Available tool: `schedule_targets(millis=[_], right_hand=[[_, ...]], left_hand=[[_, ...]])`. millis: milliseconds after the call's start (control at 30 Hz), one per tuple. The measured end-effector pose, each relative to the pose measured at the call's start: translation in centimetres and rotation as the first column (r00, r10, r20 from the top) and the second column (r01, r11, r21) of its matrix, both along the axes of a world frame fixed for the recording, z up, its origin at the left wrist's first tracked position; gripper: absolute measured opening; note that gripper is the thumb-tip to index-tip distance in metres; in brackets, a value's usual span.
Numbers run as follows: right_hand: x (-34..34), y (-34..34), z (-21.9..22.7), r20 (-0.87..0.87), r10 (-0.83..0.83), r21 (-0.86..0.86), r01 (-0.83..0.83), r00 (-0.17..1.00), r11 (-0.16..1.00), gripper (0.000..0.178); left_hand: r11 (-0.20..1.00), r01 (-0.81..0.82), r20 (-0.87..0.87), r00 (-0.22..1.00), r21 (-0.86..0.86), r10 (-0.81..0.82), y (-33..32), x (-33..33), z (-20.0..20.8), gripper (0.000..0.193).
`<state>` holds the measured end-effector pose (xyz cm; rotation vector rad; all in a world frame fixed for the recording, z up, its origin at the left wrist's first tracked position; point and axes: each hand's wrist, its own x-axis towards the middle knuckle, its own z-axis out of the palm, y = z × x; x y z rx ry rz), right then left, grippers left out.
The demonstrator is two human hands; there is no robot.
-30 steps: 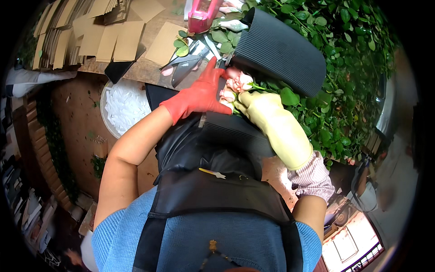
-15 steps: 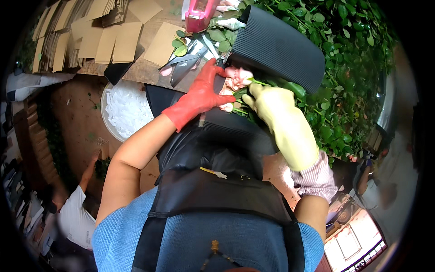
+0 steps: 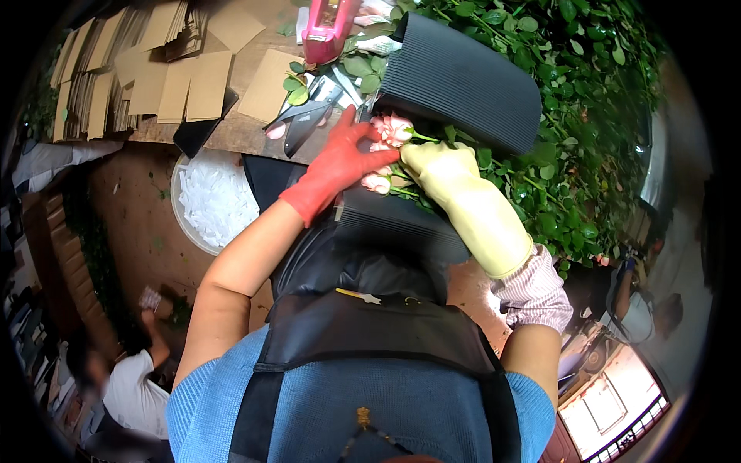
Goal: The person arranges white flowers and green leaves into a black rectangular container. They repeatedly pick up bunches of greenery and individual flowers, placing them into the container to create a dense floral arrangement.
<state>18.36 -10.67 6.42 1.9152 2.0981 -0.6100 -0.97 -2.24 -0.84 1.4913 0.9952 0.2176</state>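
Note:
Several pink roses (image 3: 393, 130) lie with their heads to the left and their green stems to the right, between two ribbed black sheets. My left hand (image 3: 340, 162), in a red glove, has its thumb and fingers around a rose head in the middle of the group. Just right of the heads, my right hand (image 3: 444, 170), in a yellow glove, is closed at the stems, its fingertips close to my left thumb. The upper black sheet (image 3: 463, 85) curves up beyond the roses. The lower black sheet (image 3: 397, 224) lies on the near side.
Dense leafy stems (image 3: 587, 116) fill the right. On the wooden table are cardboard pieces (image 3: 174, 85), scissors (image 3: 309, 119) and a pink tape dispenser (image 3: 326, 35). A round tub (image 3: 216, 201) of white strips stands at left. Another person (image 3: 135, 393) is at lower left.
My right hand has shifted left toward the rose heads and my left thumb. The view has moved slightly. At lower left, the other person's arm now holds up a small pale object.

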Motion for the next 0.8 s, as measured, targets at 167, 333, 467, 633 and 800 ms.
schedule_targets(millis=[167,333,467,633,800], right_hand=[[-1.2,-0.2,5.6,0.144,-0.273,-0.104,0.289,0.951,0.952,0.045],[0.7,0.5,1.0,0.049,-0.155,0.124,0.148,0.987,0.981,0.034],[1.6,1.0,-1.2,-0.112,-0.144,0.184,0.163,0.983,0.969,0.021],[1.2,0.4,0.6,-0.12,-0.205,0.118,0.218,0.971,0.969,0.009],[0.4,1.1,1.8,-0.065,-0.281,0.038,0.284,0.958,0.958,0.011]], left_hand=[[0.987,-0.093,0.136,0.988,0.134,0.074,-1.0,-0.3,-2.3,0.042],[0.992,-0.075,0.127,0.99,0.103,0.062,-0.9,-0.3,-1.8,0.043],[0.984,-0.115,0.135,0.986,0.134,0.097,-1.0,-0.4,-2.0,0.053],[0.973,-0.183,0.089,0.981,0.144,0.171,-1.3,0.2,-1.1,0.068],[0.975,-0.172,0.096,0.983,0.142,0.16,-1.4,0.1,-1.8,0.072]])
